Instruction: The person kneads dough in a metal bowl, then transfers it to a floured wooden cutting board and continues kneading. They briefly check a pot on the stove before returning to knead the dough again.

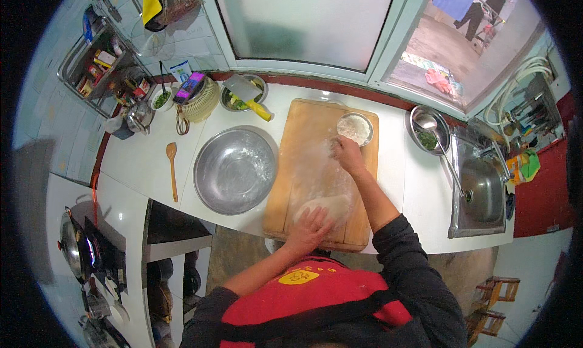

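My left hand [312,227] rests flat on a pale lump of dough [334,206], fingers slightly spread. The dough lies near the front edge of a wooden cutting board [283,177], whose middle is dusted with flour. Farther up the board, my right hand [348,154] hovers with curled fingers just below a small metal bowl [371,136] of white flour. Its fingertips are blurred, so whether they pinch any flour is hard to see. A wide metal basin [234,173] with floury streaks inside stands left of the board.
A wooden spatula [172,173] lies left of the basin. Behind it, a yellow-handled cleaver [246,91] rests across a bowl of vegetables. On the right, a metal bowl [412,132] holds greens and a long-handled ladle [444,154], beside the sink [483,216]. A phone [190,86] sits on an upturned basket.
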The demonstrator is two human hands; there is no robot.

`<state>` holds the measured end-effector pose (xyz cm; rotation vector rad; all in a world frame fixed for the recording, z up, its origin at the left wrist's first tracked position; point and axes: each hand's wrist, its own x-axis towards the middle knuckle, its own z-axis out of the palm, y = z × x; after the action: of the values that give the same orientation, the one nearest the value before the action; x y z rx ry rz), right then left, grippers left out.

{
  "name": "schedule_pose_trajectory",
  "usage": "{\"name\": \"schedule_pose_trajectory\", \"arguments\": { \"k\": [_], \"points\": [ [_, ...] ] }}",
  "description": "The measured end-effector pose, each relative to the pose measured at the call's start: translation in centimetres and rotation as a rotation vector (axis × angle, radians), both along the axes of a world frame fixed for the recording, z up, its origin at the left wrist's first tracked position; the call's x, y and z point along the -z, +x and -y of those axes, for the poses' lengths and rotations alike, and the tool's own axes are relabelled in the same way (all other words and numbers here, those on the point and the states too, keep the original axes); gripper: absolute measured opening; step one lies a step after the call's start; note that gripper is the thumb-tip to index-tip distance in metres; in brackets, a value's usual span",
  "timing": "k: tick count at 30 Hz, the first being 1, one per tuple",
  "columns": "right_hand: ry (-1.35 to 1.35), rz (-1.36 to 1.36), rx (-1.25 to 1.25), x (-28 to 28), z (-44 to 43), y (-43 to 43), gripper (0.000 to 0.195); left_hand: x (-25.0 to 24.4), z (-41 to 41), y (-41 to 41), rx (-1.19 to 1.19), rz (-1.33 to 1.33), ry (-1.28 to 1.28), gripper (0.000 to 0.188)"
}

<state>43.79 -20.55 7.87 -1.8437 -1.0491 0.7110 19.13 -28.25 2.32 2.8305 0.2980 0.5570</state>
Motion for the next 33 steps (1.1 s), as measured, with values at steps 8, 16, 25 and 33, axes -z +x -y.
{"name": "schedule_pose_trajectory", "arguments": {
  "k": [8,16,25,33],
  "points": [
    [-0.01,0.093,0.104,3.9,7.4,1.9,0.031,-3.7,-11.0,8.4,-0.222,-0.576,-0.514,0.043],
    [-0.121,-0.215,0.172,9.0,10.4,-0.1,0.032,1.5,-16.2,8.7,-0.295,0.049,-0.542,0.057],
    [0.0,-0.506,0.17,9.2,5.8,-3.2,0.052,0.2,-6.6,5.9,-0.441,-0.004,-0.767,0.055],
    [-0.127,-0.048,0.117,7.0,6.3,-2.8,0.047,1.3,-10.8,6.4,-0.634,0.243,-0.778,0.031]
  ]
}}
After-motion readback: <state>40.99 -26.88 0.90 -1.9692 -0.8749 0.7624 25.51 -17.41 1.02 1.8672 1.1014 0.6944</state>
